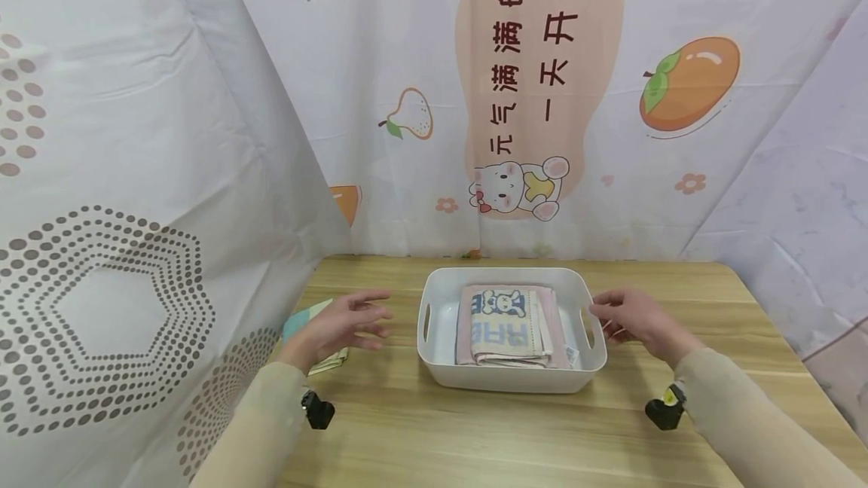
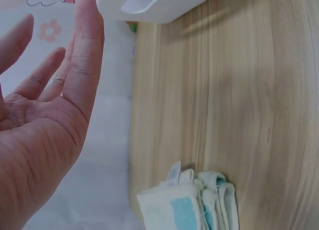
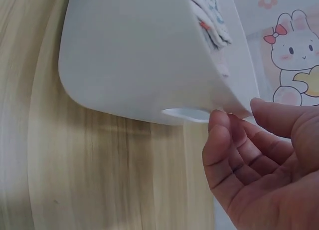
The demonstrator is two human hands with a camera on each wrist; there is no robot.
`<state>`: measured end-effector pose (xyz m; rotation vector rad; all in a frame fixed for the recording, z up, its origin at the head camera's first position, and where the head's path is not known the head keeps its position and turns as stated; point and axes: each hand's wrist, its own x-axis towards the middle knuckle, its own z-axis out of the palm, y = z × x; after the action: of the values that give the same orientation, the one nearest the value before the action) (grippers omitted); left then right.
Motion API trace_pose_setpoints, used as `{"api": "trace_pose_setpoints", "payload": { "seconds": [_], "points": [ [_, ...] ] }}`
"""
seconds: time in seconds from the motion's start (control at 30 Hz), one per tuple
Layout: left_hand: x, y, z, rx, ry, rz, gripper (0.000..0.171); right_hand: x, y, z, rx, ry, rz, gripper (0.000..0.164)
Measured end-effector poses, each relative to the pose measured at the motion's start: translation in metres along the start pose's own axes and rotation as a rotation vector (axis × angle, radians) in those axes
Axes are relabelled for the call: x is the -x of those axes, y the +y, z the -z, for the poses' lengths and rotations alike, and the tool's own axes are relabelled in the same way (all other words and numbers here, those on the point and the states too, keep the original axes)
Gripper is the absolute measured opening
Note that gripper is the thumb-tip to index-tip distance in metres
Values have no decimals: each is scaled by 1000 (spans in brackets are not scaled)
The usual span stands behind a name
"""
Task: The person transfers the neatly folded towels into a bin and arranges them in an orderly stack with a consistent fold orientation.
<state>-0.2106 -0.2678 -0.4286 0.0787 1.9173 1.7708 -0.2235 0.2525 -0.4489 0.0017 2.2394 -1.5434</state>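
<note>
A white plastic basket (image 1: 508,379) with side handle holes stands mid-table in the head view. Inside lies a folded towel (image 1: 505,322) with a bear pattern on a pink one. My right hand (image 1: 634,318) is at the basket's right end, fingers loosely bent. In the right wrist view its fingertips (image 3: 219,121) meet or nearly meet the outer wall beside the handle hole (image 3: 187,114); the thumb is by the rim. To the left of the basket and apart from it, my left hand (image 1: 342,326) hovers with spread fingers, holding nothing.
A folded towel in pale yellow and blue-green (image 2: 187,207) lies at the table's left edge, partly behind my left hand in the head view. A printed curtain (image 1: 400,36) hangs behind the wooden table (image 1: 434,435), with more curtain at both sides.
</note>
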Motion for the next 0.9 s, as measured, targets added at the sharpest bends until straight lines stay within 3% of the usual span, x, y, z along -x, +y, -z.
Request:
{"api": "trace_pose_setpoints", "payload": {
  "seconds": [0.17, 0.33, 0.9],
  "points": [
    [2, -3, 6, 0, -1, -11, 58, -1, 5, 0, -7, -16, 11, 49],
    [7, -8, 13, 7, 46, 14, 57, -2, 9, 2, 1, -35, 4, 53],
    [23, -30, 44, 56, 102, 12, 62, -2, 11, 2, -46, -92, -3, 50]
  ]
}}
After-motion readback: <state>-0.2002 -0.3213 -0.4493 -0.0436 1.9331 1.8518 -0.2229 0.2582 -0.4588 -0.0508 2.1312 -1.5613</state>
